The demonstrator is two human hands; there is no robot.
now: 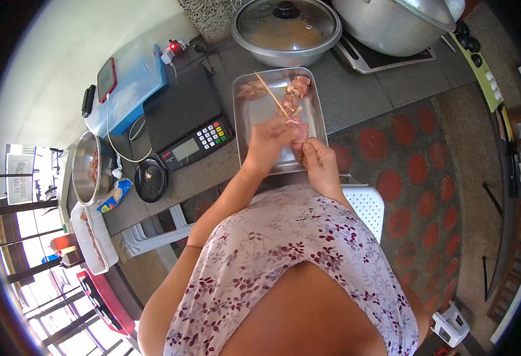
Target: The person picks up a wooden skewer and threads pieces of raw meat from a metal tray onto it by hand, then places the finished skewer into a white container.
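A bamboo skewer (pixel 270 92) slants over a steel tray (pixel 244 121). Its lower end meets a pale pink piece of raw meat (pixel 299 130) between my hands. My left hand (pixel 267 145) is closed, its fingers pinching the skewer where it meets the meat. The fingers of my right hand (pixel 321 161) are pressed together on the lower edge of the same meat. In the tray, more raw meat (pixel 298 86) lies in a row along the right side, and a flatter meat pile (pixel 252 90) sits in the far left corner.
A black digital scale (pixel 180 113) stands left of the tray, with a small black dish (pixel 151 180) and a steel bowl (pixel 88 169) beyond. Behind are a lidded pan (pixel 287 35) and a large pot (pixel 391 26). A white perforated stool (pixel 367 204) is below the counter's edge.
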